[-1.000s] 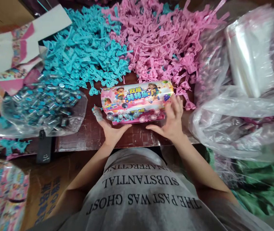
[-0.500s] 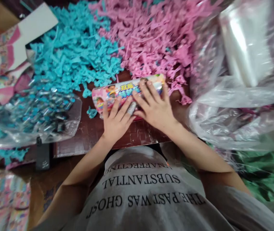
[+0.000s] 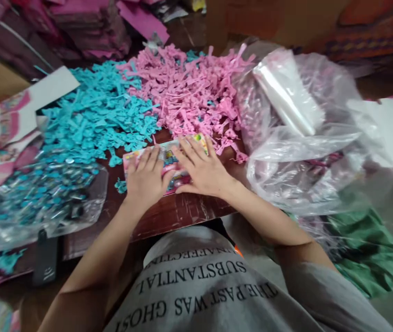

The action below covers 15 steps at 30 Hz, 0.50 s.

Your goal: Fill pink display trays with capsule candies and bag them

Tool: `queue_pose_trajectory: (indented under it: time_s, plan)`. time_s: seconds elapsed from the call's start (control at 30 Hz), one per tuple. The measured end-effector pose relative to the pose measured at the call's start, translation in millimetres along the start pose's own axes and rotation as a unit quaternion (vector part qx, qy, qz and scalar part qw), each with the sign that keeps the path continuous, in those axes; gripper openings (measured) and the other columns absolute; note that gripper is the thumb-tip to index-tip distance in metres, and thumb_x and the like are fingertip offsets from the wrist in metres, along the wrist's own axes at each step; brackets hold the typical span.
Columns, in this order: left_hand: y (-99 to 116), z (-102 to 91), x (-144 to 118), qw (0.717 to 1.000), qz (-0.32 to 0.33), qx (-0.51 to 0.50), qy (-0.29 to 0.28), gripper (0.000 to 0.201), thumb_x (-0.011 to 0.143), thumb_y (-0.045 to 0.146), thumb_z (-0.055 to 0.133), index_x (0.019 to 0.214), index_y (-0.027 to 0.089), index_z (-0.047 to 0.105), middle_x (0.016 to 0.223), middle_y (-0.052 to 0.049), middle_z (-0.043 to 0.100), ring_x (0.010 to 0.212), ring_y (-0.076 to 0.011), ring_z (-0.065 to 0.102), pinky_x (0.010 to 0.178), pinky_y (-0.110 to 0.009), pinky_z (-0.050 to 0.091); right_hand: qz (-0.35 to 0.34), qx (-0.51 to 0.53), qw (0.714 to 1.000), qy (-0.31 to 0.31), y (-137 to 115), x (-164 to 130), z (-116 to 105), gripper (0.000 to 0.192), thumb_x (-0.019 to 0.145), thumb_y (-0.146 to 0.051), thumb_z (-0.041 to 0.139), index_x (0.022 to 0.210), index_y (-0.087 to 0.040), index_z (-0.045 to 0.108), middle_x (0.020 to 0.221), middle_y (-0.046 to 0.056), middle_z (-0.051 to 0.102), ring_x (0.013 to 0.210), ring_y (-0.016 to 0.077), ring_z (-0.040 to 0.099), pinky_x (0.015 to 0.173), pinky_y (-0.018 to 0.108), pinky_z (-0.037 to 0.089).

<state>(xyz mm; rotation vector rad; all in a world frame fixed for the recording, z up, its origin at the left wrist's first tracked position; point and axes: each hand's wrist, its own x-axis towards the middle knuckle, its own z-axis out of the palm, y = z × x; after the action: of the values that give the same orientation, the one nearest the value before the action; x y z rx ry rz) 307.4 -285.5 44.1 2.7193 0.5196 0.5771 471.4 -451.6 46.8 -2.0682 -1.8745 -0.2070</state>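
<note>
Both palms lie on a long, colourfully printed package (image 3: pixel 170 159) at the near edge of the dark table. My left hand (image 3: pixel 145 179) rests flat over its left end, fingers extended. Over the right part, my right hand (image 3: pixel 203 168) presses down with its fingers spread. The hands cover much of the print, and clear plastic with pink pieces shows between them. Just beyond are a heap of turquoise plastic pieces (image 3: pixel 96 110) and a heap of pink plastic pieces (image 3: pixel 185 87). One loose turquoise piece (image 3: pixel 120 185) lies by the package's left end.
At left, a clear bag (image 3: pixel 44 193) holds small blue-and-clear parts, near a black object (image 3: pixel 46 258) and printed cardboard (image 3: pixel 6 120). A large plastic bag (image 3: pixel 279 184) with a stack of clear sleeves (image 3: pixel 289 92) stands right. Green fabric-like material (image 3: pixel 365 249) sits lower right.
The view has tilted up, showing more of the far background. The package, rounded and bulging before, now looks flatter under my hands. My left hand has shifted further over its left end.
</note>
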Motion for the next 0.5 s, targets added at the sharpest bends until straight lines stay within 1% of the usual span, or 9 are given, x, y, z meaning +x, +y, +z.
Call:
queue_pose_trajectory:
  time_s: [0.07,0.17,0.27,0.37,0.4,0.43,0.47,0.5]
  plan:
    - [-3.1,6.2,-2.9,1.0,-0.004,0.002,-0.009,0.055,0.103,0.063,0.058,0.142,0.025,0.069,0.168,-0.011,0.053,0.16,-0.0377,0.046,0.14,-0.062,0.009,0.005,0.016,1.0,-0.003,7.8,4.0,11.3,0.111,0.093,-0.094,0.043,0.171,-0.015,0.036,0.176,0.023,0.038,0.166,0.0404,0.033,0.136,0.07,0.017]
    - [-1.9,4.7,-6.6,1.0,0.004,0.001,-0.01,0.051,0.104,0.062,0.056,0.136,0.025,0.072,0.17,-0.01,0.052,0.161,-0.0356,0.045,0.141,-0.06,0.009,0.017,0.021,1.0,-0.011,9.8,7.0,19.7,0.107,0.094,-0.093,0.041,0.168,-0.016,0.039,0.174,0.022,0.042,0.165,0.0392,0.035,0.135,0.068,0.022]
    - [2.0,-2.8,-6.4,1.0,0.012,0.021,-0.012,0.054,0.106,0.059,0.051,0.143,0.023,0.069,0.167,-0.014,0.054,0.16,-0.0378,0.045,0.138,-0.064,0.014,0.027,0.009,0.999,-0.033,0.2,6.7,11.0,0.109,0.089,-0.095,0.046,0.167,-0.019,0.04,0.174,0.021,0.041,0.164,0.0393,0.037,0.136,0.068,0.021]
    - [0.8,-6.7,-2.8,0.999,0.022,0.04,-0.014,0.063,0.106,0.057,0.048,0.155,0.021,0.062,0.167,-0.018,0.052,0.159,-0.0421,0.046,0.135,-0.069,0.018,0.006,-0.007,0.998,-0.061,-4.0,8.9,-5.0,0.116,0.086,-0.097,0.049,0.169,-0.016,0.038,0.176,0.022,0.036,0.166,0.0385,0.033,0.138,0.065,0.02]
    - [-0.4,-7.0,-1.5,0.999,0.026,0.041,-0.015,0.065,0.106,0.058,0.048,0.158,0.02,0.06,0.167,-0.019,0.051,0.159,-0.0434,0.045,0.135,-0.07,0.019,-0.007,-0.007,0.998,-0.059,1.3,10.4,-11.3,0.118,0.087,-0.097,0.049,0.171,-0.015,0.035,0.178,0.022,0.033,0.167,0.0379,0.03,0.138,0.064,0.022]
    - [-1.5,-7.2,-0.4,0.999,0.03,0.042,-0.015,0.067,0.106,0.058,0.047,0.159,0.019,0.059,0.168,-0.02,0.051,0.159,-0.0447,0.045,0.134,-0.071,0.02,-0.015,-0.004,0.999,-0.046,11.9,12.1,-18.4,0.118,0.088,-0.097,0.047,0.173,-0.016,0.03,0.18,0.022,0.029,0.168,0.0368,0.028,0.137,0.063,0.024]
    - [-2.2,-7.4,0.2,0.998,0.034,0.043,-0.014,0.068,0.106,0.059,0.046,0.159,0.018,0.059,0.167,-0.021,0.051,0.158,-0.0459,0.046,0.134,-0.072,0.021,-0.012,0.001,1.0,-0.02,28.6,13.5,-26.5,0.116,0.091,-0.095,0.045,0.175,-0.017,0.026,0.181,0.02,0.027,0.169,0.0353,0.026,0.137,0.062,0.026]
    - [-2.5,-7.8,0.5,0.998,0.038,0.045,-0.011,0.068,0.106,0.059,0.045,0.157,0.017,0.061,0.167,-0.021,0.052,0.157,-0.0467,0.046,0.133,-0.073,0.021,0.008,0.005,1.0,0.019,51.5,14.5,-35.3,0.109,0.096,-0.091,0.042,0.176,-0.02,0.022,0.182,0.018,0.025,0.169,0.0337,0.025,0.136,0.062,0.028]
